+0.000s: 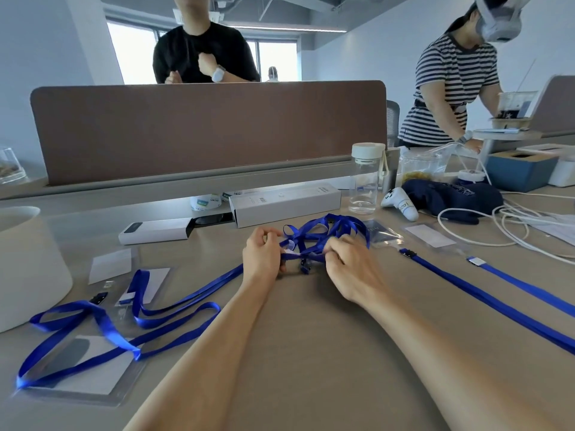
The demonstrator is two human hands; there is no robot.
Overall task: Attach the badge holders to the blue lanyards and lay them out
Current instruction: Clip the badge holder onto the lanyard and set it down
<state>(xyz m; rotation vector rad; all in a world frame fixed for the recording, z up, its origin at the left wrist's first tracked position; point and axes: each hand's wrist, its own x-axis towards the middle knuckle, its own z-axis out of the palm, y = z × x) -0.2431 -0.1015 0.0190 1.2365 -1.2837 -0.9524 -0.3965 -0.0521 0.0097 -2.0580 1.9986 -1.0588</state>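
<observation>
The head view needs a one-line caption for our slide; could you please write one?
Both hands, left hand and right hand, work a tangled blue lanyard on the desk.

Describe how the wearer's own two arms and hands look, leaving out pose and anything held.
Both arms are bare as far as the frame's bottom edge: no sleeves or gloves show. The left hand and right hand show no ring, and neither wrist shows a watch or band. No markings or cables on either forearm.
</observation>
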